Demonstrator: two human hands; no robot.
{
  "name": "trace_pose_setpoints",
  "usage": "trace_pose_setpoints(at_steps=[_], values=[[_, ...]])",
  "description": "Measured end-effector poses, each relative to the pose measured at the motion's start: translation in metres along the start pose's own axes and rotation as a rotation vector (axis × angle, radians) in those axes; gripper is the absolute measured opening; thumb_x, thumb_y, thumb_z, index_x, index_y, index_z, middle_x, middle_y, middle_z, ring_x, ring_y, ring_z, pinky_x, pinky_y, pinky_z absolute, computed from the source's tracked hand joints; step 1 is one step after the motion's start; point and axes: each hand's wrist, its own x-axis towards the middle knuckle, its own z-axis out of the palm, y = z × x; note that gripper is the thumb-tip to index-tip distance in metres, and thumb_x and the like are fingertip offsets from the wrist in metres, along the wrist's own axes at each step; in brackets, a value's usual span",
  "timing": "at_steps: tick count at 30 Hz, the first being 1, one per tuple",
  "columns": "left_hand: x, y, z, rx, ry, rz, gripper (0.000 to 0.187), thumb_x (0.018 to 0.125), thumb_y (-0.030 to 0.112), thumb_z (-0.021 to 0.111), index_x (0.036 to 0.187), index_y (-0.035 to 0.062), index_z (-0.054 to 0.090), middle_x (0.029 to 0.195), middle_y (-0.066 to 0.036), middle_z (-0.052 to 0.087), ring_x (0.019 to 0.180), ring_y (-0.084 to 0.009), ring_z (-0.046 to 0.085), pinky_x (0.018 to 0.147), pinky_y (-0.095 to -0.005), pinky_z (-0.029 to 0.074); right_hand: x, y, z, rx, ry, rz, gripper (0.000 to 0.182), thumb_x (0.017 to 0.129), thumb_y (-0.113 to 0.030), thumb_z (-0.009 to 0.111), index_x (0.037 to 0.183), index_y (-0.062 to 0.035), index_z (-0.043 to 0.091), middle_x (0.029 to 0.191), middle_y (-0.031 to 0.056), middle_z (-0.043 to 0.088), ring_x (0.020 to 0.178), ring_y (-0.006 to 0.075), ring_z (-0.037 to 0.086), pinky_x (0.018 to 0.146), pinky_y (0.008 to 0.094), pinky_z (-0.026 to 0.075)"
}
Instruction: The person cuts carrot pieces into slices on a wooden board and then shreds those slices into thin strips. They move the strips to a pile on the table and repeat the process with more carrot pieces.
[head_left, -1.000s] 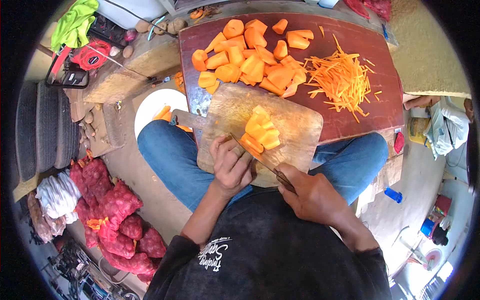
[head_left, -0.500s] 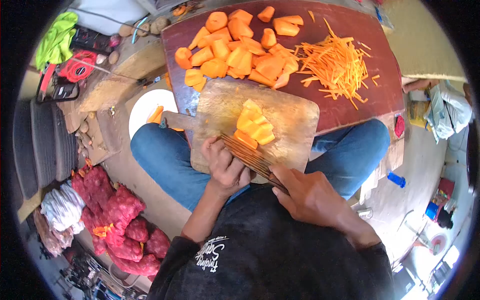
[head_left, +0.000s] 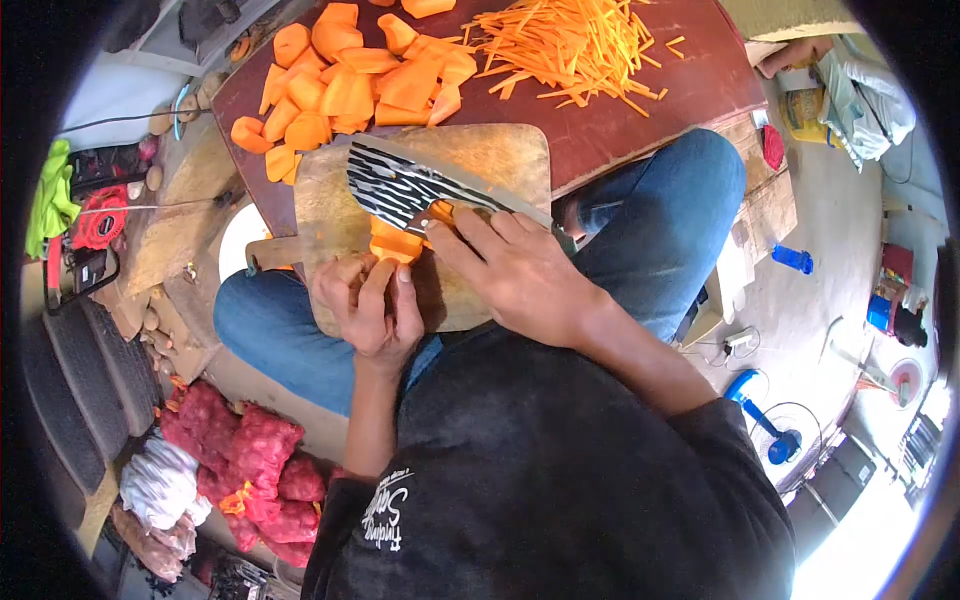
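Note:
My right hand (head_left: 530,280) is closed on a broad kitchen knife (head_left: 405,190) whose blade has a black and silver streaked pattern. The blade lies tilted over the wooden cutting board (head_left: 485,160), its flat face showing. Under and beside the blade sit carrot slices (head_left: 395,243), partly hidden by it. My left hand (head_left: 370,305) pinches the near end of these slices with its fingertips, close to the knife. Beyond the board are a pile of peeled carrot chunks (head_left: 345,95) and, to the right, a heap of thin carrot strips (head_left: 575,50).
The board rests over my crossed legs, against the dark red table (head_left: 680,100). Part of a white bowl (head_left: 236,240) shows left of the board. Red mesh sacks (head_left: 250,450) lie on the floor at lower left.
The knife has swung from edge-on to showing its flat face above the carrot slices. My left hand has moved to the slices' near end. The view has shifted, so the table sits higher.

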Motion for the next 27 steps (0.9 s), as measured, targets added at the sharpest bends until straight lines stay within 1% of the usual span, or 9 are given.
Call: trace_pose_setpoints(at_steps=[1,4,7,10,12,15,20,25,27], values=[[0.0,0.0,0.0,-0.004,-0.002,-0.003,0.024,0.089,0.007,0.083,0.111,0.0043,0.075,0.109,-0.014,0.063,0.101,-0.0341,0.06,0.094,-0.0502,0.047,-0.003,0.001,0.0,0.006,-0.013,0.002,0.062,0.09,-0.005,0.064,0.152,-0.0033,0.058,0.141,0.0188,0.062,0.115,0.0348,0.063,0.102,0.0463,0.053],[-0.001,0.001,0.001,-0.024,0.006,-0.018,0.023,0.089,0.006,0.083,0.111,0.0041,0.074,0.108,-0.015,0.063,0.1,-0.0341,0.06,0.092,-0.0479,0.048,-0.008,0.006,0.007,-0.066,0.053,-0.065,0.054,0.095,-0.012,0.061,0.148,0.0012,0.056,0.136,0.0213,0.064,0.113,0.0325,0.066,0.097,0.0428,0.055],[-0.004,-0.001,0.003,-0.033,0.024,-0.025,0.023,0.089,0.004,0.083,0.11,0.0039,0.074,0.107,-0.015,0.062,0.1,-0.0344,0.06,0.09,-0.0464,0.048,-0.011,0.001,0.001,0.009,0.002,-0.014,0.052,0.096,-0.013,0.06,0.146,0.0021,0.058,0.143,0.0251,0.061,0.116,0.0347,0.065,0.103,0.0449,0.053],[-0.005,-0.001,0.006,-0.032,0.044,-0.033,0.023,0.088,0.004,0.085,0.108,0.004,0.075,0.106,-0.014,0.063,0.099,-0.0337,0.061,0.089,-0.0455,0.05,-0.022,-0.006,-0.01,-0.019,0.106,-0.098,0.05,0.096,-0.014,0.06,0.144,0.0026,0.06,0.147,0.0265,0.059,0.119,0.0353,0.064,0.106,0.0471,0.05],[-0.005,-0.001,0.005,-0.022,0.046,-0.049,0.022,0.087,0.005,0.086,0.107,0.0041,0.075,0.105,-0.014,0.063,0.098,-0.033,0.062,0.088,-0.0452,0.051,-0.031,-0.01,-0.014,0.048,0.107,-0.095,0.05,0.094,-0.012,0.063,0.141,0.0016,0.063,0.147,0.0237,0.059,0.12,0.0367,0.063,0.105,0.0481,0.05],[-0.003,-0.002,0.0,0.034,-0.001,-0.034,0.016,0.094,0.005,0.082,0.108,0.0019,0.076,0.111,-0.017,0.066,0.101,-0.0344,0.066,0.092,-0.0427,0.055,-0.041,-0.013,-0.02,0.121,0.08,-0.069,0.05,0.09,-0.008,0.069,0.139,-0.0006,0.066,0.147,0.0199,0.059,0.12,0.0379,0.063,0.104,0.0484,0.05],[0.003,0.002,0.0,-0.004,0.057,0.011,0.025,0.084,0.001,0.086,0.107,0.0011,0.076,0.107,-0.017,0.066,0.098,-0.0355,0.063,0.085,-0.0445,0.05,-0.024,-0.012,-0.018,-0.015,0.103,-0.045,0.048,0.092,-0.009,0.072,0.139,-0.0011,0.067,0.146,0.0181,0.06,0.121,0.0381,0.063,0.104,0.0479,0.05],[-0.001,0.004,0.003,-0.084,0.088,-0.067,0.031,0.081,0.003,0.089,0.109,0.004,0.077,0.109,-0.016,0.065,0.095,-0.034,0.062,0.085,-0.0448,0.049,0.004,0.0,0.0,-0.234,0.003,-0.102,0.056,0.095,-0.012,0.063,0.149,0.0004,0.058,0.124,0.0181,0.068,0.113,0.0327,0.067,0.095,0.0456,0.05],[-0.005,0.002,0.004,-0.095,0.08,-0.075,0.032,0.08,0.004,0.089,0.109,0.0042,0.077,0.109,-0.015,0.064,0.095,-0.0338,0.062,0.084,-0.0446,0.049,0.009,0.004,0.005,-0.18,-0.04,-0.098,0.055,0.096,-0.01,0.062,0.15,0.0003,0.057,0.123,0.02,0.068,0.112,0.0354,0.068,0.094,0.0466,0.052]])
